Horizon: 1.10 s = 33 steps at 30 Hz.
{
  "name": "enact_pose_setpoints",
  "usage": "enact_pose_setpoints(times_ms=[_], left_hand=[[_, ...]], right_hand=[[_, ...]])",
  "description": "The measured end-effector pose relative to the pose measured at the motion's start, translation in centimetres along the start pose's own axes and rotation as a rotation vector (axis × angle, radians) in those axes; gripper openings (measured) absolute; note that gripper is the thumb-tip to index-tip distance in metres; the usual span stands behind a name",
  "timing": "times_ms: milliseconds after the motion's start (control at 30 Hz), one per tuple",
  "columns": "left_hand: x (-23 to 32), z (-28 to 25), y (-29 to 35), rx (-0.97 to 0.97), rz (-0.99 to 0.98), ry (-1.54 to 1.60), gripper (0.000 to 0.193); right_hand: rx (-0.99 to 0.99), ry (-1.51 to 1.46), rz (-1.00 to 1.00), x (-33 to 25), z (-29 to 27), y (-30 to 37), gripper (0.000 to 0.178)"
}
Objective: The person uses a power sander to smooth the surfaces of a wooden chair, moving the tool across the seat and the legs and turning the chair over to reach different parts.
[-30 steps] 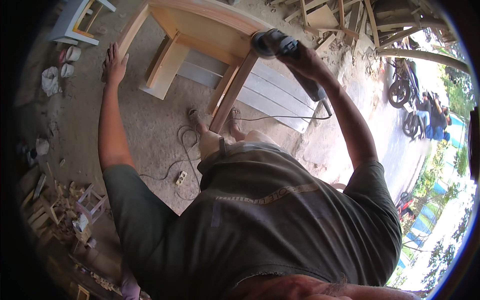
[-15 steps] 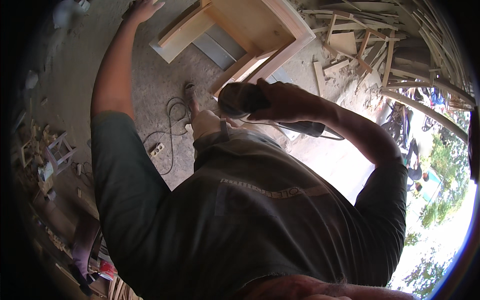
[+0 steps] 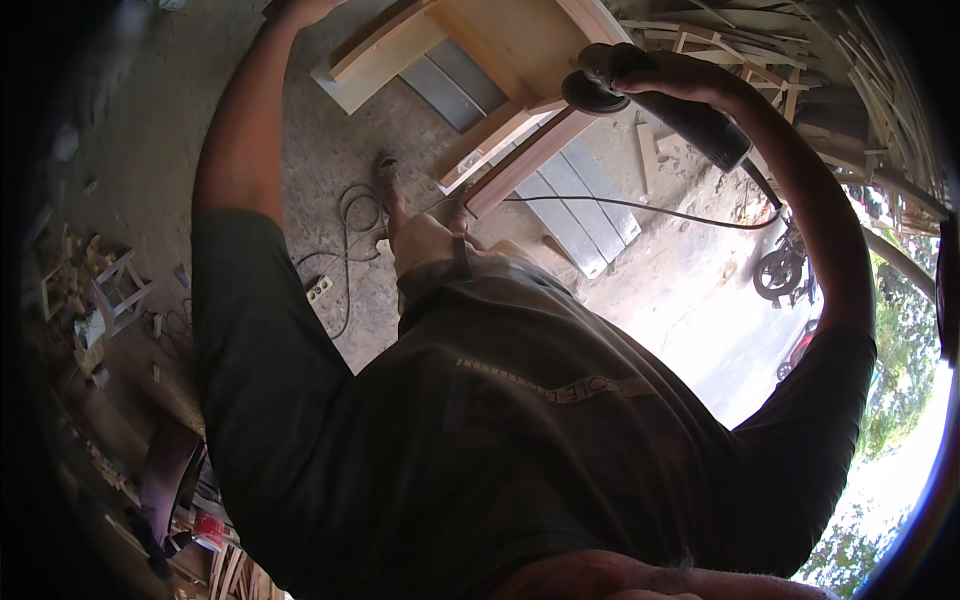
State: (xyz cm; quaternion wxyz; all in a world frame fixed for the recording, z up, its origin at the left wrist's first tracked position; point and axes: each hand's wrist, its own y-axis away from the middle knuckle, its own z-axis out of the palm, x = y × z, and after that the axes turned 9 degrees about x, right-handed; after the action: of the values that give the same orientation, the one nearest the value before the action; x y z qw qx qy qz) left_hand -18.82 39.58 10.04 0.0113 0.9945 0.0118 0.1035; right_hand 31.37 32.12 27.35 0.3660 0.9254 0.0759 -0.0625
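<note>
My right hand (image 3: 672, 78) is closed around the head of a corded angle grinder (image 3: 708, 132). The dark round disc (image 3: 590, 93) at its front is by the near right rail of a pale wooden furniture frame (image 3: 515, 38). Whether the disc touches the wood I cannot tell. From the tool's rear end a dark cord (image 3: 660, 209) runs left across my front. My left hand (image 3: 308, 10) is at the upper edge, left of the frame; its fingers are mostly cut off by the picture's rim.
Grey boards (image 3: 570, 205) lie beneath and beside the furniture frame. A looped cable and a power strip (image 3: 319, 290) are on the floor by my foot. Wood offcuts and long strips (image 3: 880, 90) pile up at the far right. A motorcycle (image 3: 780, 272) stands outside. A small wooden frame (image 3: 122, 292) sits left.
My right hand has carried the grinder away from my body, up and to the right, to the furniture frame. My left hand has shifted slightly, further out of view.
</note>
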Motion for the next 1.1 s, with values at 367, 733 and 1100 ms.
enact_pose_setpoints(times_ms=[367, 733, 1100], left_hand=[[-0.3, 1.9, -1.3, 0.097, 0.058, -0.096, 0.098], [-6.3, 3.3, -7.1, 0.094, 0.023, 0.117, 0.083], [-3.0, 3.4, -8.3, 0.091, -0.183, -0.007, 0.086]], right_hand=[[0.26, -0.38, 0.028, 1.4, 6.1, 12.7, 0.055], [0.397, -0.48, 0.137, 13.1, 32.7, 8.4, 0.061], [0.359, -0.545, -0.191, 0.3, 56.9, -12.4, 0.042]])
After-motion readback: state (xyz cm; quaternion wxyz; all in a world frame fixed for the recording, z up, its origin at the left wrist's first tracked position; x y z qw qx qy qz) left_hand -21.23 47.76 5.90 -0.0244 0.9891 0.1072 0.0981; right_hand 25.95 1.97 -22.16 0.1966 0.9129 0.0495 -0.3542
